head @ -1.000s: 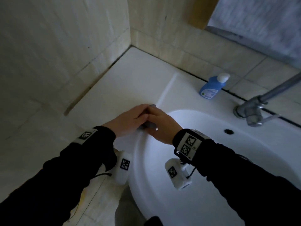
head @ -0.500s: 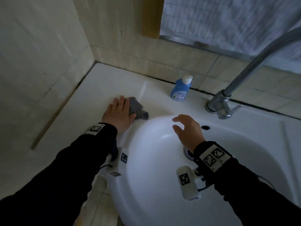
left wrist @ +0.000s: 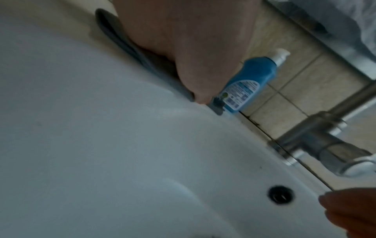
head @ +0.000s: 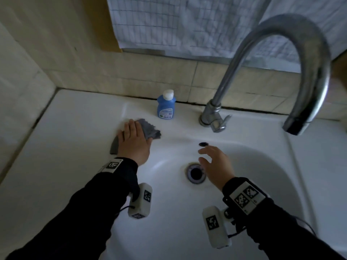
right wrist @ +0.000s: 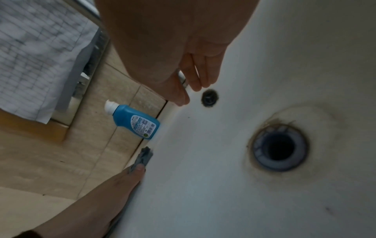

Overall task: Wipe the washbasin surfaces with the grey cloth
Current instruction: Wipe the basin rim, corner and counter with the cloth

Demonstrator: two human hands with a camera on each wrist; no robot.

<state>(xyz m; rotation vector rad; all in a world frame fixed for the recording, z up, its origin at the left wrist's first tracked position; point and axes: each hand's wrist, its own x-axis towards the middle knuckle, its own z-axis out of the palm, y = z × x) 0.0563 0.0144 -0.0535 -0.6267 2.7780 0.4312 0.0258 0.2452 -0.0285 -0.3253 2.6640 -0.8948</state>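
Observation:
The grey cloth (head: 151,129) lies on the white washbasin's rim (head: 75,139), at the bowl's back left edge. My left hand (head: 134,140) presses flat on it with straight fingers; cloth shows on both sides of the palm. The left wrist view has the left hand (left wrist: 193,48) over the cloth (left wrist: 122,43). My right hand (head: 216,162) hovers in the bowl above the drain (head: 196,172), fingers relaxed and holding nothing. In the right wrist view the right hand (right wrist: 193,72) reaches toward the overflow hole (right wrist: 209,97), with the cloth (right wrist: 145,155) under the left hand (right wrist: 114,190).
A blue bottle (head: 166,107) with a white cap stands on the back ledge just beyond the cloth. The chrome tap (head: 214,117) rises right of it, and its curved spout (head: 308,72) arches over the bowl. Tiled walls close the back and the left.
Both hands were together on the cloth; the right hand has let go and moved over the bowl. The left hand slid the cloth along the rim toward the bottle.

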